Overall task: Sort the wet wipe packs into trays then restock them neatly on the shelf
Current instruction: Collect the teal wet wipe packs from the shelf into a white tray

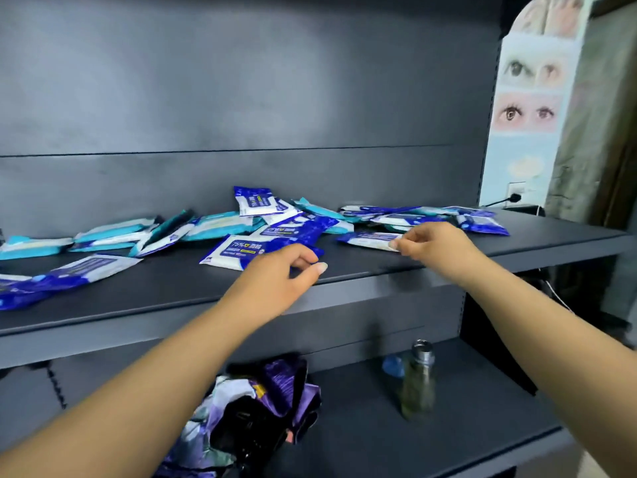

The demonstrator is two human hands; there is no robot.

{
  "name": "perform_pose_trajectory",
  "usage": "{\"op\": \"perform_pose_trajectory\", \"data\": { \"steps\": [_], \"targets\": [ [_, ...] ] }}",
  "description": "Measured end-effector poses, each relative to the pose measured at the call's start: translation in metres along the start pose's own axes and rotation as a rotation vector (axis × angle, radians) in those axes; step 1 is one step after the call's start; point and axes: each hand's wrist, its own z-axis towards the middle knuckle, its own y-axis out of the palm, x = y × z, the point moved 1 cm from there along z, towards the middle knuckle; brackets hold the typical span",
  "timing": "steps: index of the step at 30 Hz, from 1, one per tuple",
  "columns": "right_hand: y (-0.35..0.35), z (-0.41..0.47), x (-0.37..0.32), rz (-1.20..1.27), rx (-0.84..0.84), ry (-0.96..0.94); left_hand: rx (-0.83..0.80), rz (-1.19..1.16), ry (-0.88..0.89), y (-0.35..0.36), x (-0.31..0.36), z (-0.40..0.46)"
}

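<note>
Several wet wipe packs, some dark blue and some teal, lie scattered along the dark grey shelf (179,291). My left hand (279,277) reaches over the shelf's front edge and pinches the near corner of a dark blue pack (238,253). My right hand (434,244) pinches the end of another blue pack (365,240) lying flat to the right. More blue packs (69,274) sit at the far left and teal packs (113,232) lean against the back panel. No tray is in view.
On the lower shelf (482,426) stand a glass bottle with a metal cap (418,381) and a crumpled purple and black bag (262,408). A poster with eyes (531,98) hangs at the right beyond the shelving.
</note>
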Motion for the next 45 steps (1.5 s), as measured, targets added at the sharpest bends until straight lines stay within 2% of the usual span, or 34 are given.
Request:
{"op": "perform_pose_trajectory", "data": {
  "steps": [5, 10, 18, 21, 25, 29, 34, 40, 45],
  "targets": [
    [-0.026, 0.067, 0.081, -0.11, 0.016, 0.12, -0.05, 0.004, -0.022, 0.055, 0.019, 0.058],
    [-0.029, 0.129, 0.123, -0.112, -0.153, 0.214, -0.095, 0.062, -0.061, 0.083, 0.021, 0.092],
    [-0.016, 0.182, 0.126, -0.053, -0.38, 0.085, -0.162, 0.115, -0.051, 0.09, 0.014, 0.103],
    [-0.012, 0.183, 0.118, -0.169, -0.536, 0.05, -0.132, 0.042, -0.062, 0.088, 0.012, 0.103],
    [-0.016, 0.169, 0.109, -0.303, -0.607, 0.02, -0.121, 0.006, -0.078, 0.085, 0.011, 0.102],
    [-0.029, 0.142, 0.108, -0.434, -0.593, -0.093, -0.152, 0.051, -0.068, 0.086, 0.013, 0.101],
    [-0.039, 0.129, 0.108, -0.343, -0.53, -0.125, -0.174, 0.096, -0.077, 0.085, 0.017, 0.1],
    [-0.038, 0.127, 0.098, -0.516, -0.601, 0.057, -0.174, 0.108, -0.088, 0.084, 0.016, 0.098],
    [-0.054, 0.125, 0.085, -0.556, -0.47, 0.127, -0.189, 0.101, -0.105, 0.083, 0.016, 0.099]
  ]
}}
